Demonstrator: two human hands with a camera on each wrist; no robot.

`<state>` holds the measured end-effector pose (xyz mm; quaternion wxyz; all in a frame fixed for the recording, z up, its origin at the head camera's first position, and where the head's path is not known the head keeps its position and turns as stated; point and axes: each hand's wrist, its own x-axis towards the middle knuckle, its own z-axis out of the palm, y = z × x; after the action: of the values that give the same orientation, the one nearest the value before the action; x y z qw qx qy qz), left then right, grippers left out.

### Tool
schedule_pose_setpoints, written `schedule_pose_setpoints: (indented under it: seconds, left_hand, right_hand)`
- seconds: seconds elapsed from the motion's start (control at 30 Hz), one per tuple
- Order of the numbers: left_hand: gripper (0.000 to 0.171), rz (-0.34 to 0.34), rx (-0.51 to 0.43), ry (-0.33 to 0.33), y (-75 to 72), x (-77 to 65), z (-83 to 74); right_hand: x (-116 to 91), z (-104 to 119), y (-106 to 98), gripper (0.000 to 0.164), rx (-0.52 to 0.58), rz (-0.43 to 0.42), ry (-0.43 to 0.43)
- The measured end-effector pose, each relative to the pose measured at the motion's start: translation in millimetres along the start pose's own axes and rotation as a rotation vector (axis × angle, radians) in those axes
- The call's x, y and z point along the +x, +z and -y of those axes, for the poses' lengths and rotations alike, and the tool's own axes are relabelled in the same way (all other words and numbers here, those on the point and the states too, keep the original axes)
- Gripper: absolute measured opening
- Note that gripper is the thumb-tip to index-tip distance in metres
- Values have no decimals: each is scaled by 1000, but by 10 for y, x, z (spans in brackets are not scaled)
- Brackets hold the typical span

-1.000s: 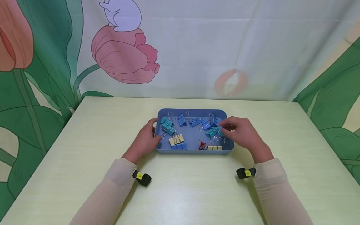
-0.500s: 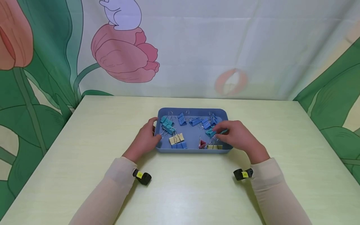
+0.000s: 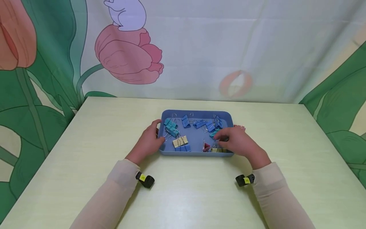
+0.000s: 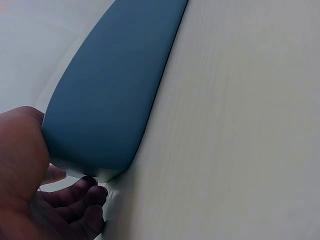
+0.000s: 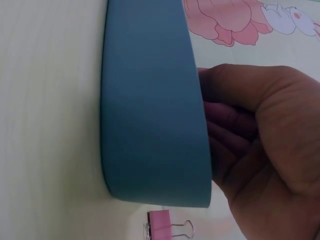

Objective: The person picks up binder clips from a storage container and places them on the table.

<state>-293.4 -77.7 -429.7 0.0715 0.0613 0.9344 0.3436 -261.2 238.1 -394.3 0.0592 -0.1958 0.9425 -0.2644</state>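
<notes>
My left hand (image 3: 145,141) grips the left end of a blue rectangular tray (image 3: 197,153). In the left wrist view, its fingers (image 4: 80,200) curl by the tray's outer corner. My right hand (image 3: 240,141) reaches over the right end, bent fingers and thumb down among the binder clips. A teal binder clip (image 3: 213,133) shows just beyond those fingertips, and a cream one (image 3: 218,150) lies below them at the near wall. In the right wrist view, the tray wall (image 5: 155,110) hides the fingertips, so I cannot tell whether they pinch a clip.
Inside the tray, blue clips (image 3: 199,124) line the back and teal ones (image 3: 171,128) lie at left. A cream clip (image 3: 179,141) and a small dark red one (image 3: 206,147) sit nearer the front. Outside, a pink binder clip (image 5: 161,225) lies on the table past the right end.
My right hand has moved left and slightly toward me, from the tray's right edge to over its inside. The pink clip now shows beyond it. My left hand keeps its grip.
</notes>
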Motion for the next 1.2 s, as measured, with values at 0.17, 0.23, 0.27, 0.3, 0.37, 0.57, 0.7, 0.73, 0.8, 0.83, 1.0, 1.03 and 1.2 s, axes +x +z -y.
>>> schedule_pose_setpoints:
  seconds: [0.17,0.23,0.27,0.3,0.37,0.57,0.7,0.73,0.8,0.83,1.0,1.03,1.2]
  left_hand:
    - [66,-5,-2,-4,5,1,-2]
    - [66,-5,-2,-5,3,1,-7]
    - [66,-4,-3,-5,2,1,-10]
    - [66,-4,-2,-6,0,0,-12]
    - [66,-1,-2,-7,-2,0,-14]
    - [66,4,7,-10,-5,-5,-26]
    - [66,5,6,-13,-11,-10,-36]
    - [66,5,5,-13,-12,-10,-35]
    - [66,6,3,-13,-11,-11,-33]
    - [66,5,2,-12,-10,-9,-32]
    - [66,3,0,-7,-13,-10,-34]
    - [66,2,0,-7,-13,-9,-35]
    - [66,2,-3,-7,-10,-11,-36]
  right_hand:
    - [9,4,20,17,-12,6,-14]
    - [5,12,15,17,-13,8,-12]
    - [3,16,12,17,-14,9,-11]
    - [2,17,7,16,-17,11,-9]
    - [1,17,-3,16,-19,15,-2]
    - [-10,43,-46,13,-16,31,18]
    - [-23,63,-81,12,-19,31,12]
    - [-24,63,-87,12,-22,28,10]
    - [-25,51,-92,11,-35,18,8]
    - [-25,47,-95,11,-37,16,9]
    - [-33,46,-115,11,-27,5,14]
    - [-35,50,-119,11,-23,2,14]
    - [-52,69,-141,12,6,-40,16]
